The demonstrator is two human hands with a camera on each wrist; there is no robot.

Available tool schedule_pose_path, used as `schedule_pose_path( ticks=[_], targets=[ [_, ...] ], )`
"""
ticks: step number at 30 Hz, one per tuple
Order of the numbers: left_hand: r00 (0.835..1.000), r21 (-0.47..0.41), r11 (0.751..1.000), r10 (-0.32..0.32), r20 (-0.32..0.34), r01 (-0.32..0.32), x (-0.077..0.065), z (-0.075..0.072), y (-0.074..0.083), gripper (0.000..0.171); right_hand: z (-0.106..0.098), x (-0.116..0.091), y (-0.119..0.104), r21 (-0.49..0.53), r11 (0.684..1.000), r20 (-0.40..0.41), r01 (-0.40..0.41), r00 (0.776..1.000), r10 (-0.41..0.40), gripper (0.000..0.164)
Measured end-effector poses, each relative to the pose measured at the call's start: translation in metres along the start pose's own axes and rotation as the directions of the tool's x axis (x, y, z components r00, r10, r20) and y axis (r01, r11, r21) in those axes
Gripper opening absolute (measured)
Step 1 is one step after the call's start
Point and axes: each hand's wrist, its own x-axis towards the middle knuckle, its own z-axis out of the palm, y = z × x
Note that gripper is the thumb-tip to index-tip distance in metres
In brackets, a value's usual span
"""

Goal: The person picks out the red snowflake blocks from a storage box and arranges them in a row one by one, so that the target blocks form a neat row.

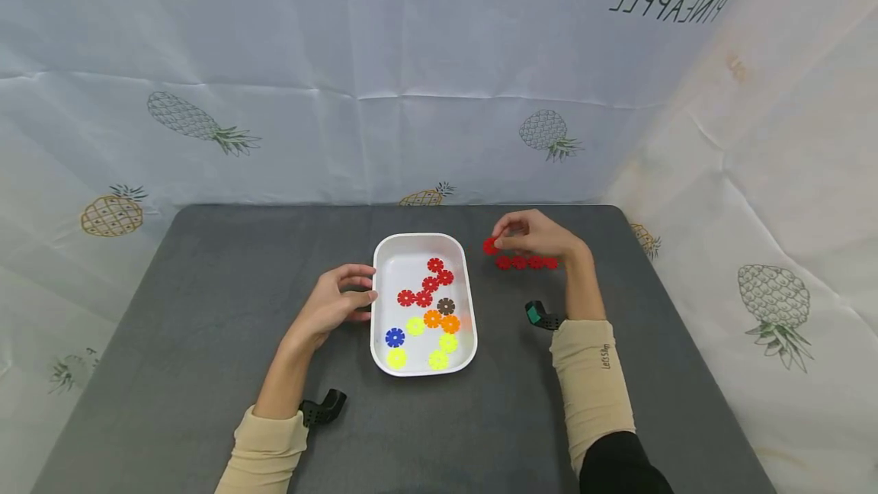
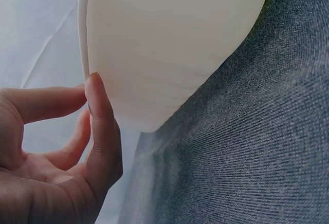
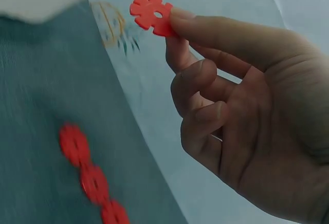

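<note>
My right hand [image 1: 538,233] pinches a red notched plastic disc [image 3: 151,16] between thumb and index finger, raised above the table; its other fingers are curled. Below it on the table lies a row of several red discs [image 3: 95,184], joined edge to edge. My left hand [image 1: 331,299] is at the left side of a white tray [image 1: 424,370], thumb and fingertip pinching its rim in the left wrist view. Inside the tray are several red discs [image 1: 406,298], two orange discs [image 1: 432,319], several yellow discs [image 1: 396,358], a blue disc [image 1: 394,338] and a brown disc [image 1: 446,306].
The grey cloth-covered table [image 1: 206,311] ends at a far edge beyond the tray. A white curtain [image 1: 425,36] printed with pineapples hangs behind it and along the sides. Each wrist wears a black camera mount [image 1: 324,407].
</note>
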Motion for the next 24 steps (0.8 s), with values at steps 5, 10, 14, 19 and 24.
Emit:
schedule_pose_path(
  ticks=[5,10,14,19,24],
  targets=[
    [1.000,0.000,1.000,-0.001,-0.002,0.001,0.000,0.000,0.000,0.049,-0.023,-0.022,0.028,-0.011,0.998,-0.071,-0.064,0.995,0.063,0.025],
    [1.000,0.000,1.000,0.007,0.000,-0.007,0.000,0.000,0.000,0.049,-0.041,-0.042,0.052,-0.001,0.991,-0.108,-0.136,0.985,0.136,0.030],
    [1.000,-0.001,1.000,0.018,0.002,-0.018,0.000,0.000,0.000,0.049,-0.052,-0.054,0.070,-0.009,0.980,-0.141,-0.197,0.971,0.194,0.032],
    [1.000,0.002,1.000,0.012,-0.004,-0.012,-0.001,-0.001,0.000,0.049,-0.059,-0.063,0.093,-0.025,0.969,-0.162,-0.248,0.957,0.241,0.035],
    [1.000,0.001,1.000,0.008,-0.002,-0.008,-0.001,-0.001,0.001,0.049,-0.059,-0.069,0.113,-0.036,0.955,-0.192,-0.294,0.940,0.282,0.038]
  ],
)
